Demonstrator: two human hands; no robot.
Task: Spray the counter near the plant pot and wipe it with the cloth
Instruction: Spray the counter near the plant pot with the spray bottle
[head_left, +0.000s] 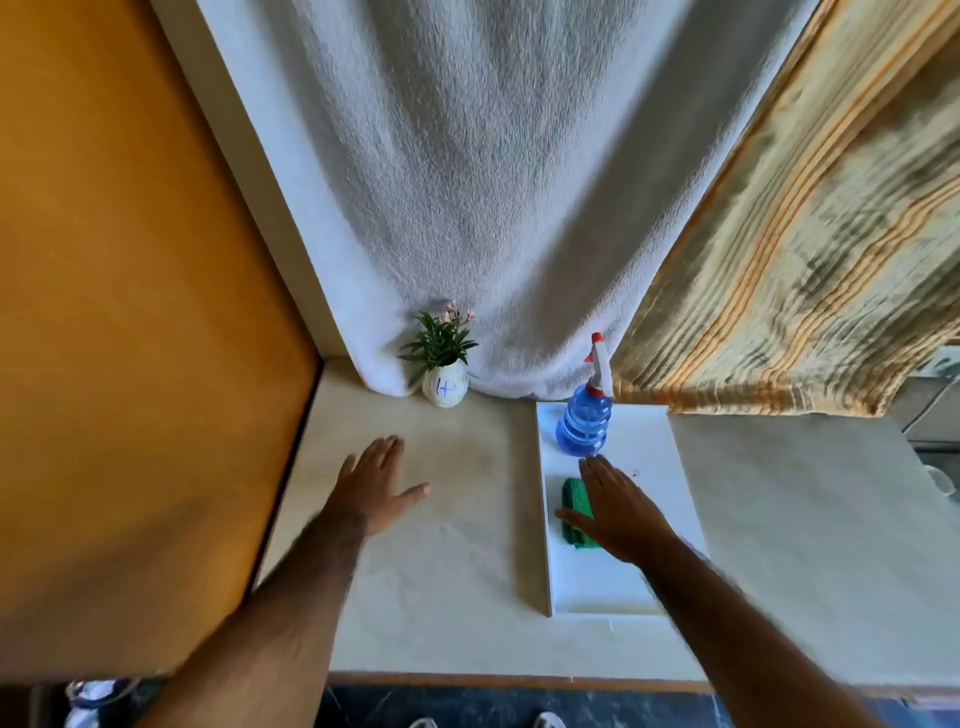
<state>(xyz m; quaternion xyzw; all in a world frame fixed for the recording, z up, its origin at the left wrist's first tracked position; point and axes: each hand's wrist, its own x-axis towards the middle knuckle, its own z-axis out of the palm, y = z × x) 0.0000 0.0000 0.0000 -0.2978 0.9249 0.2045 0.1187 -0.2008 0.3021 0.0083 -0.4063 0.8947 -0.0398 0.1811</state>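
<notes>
A small white plant pot with green leaves and pink flowers stands at the back of the pale counter. To its right a blue spray bottle with a white and red trigger head stands on a white board. A folded green cloth lies on that board, partly hidden under my right hand. That hand is flat with fingers together, held over the cloth, holding nothing. My left hand is open, palm down, over the bare counter in front of the pot.
An orange wall closes the left side. A white towel-like curtain hangs behind the pot, and a striped yellow curtain hangs at the right. The counter's front edge runs along the bottom, with dark floor below.
</notes>
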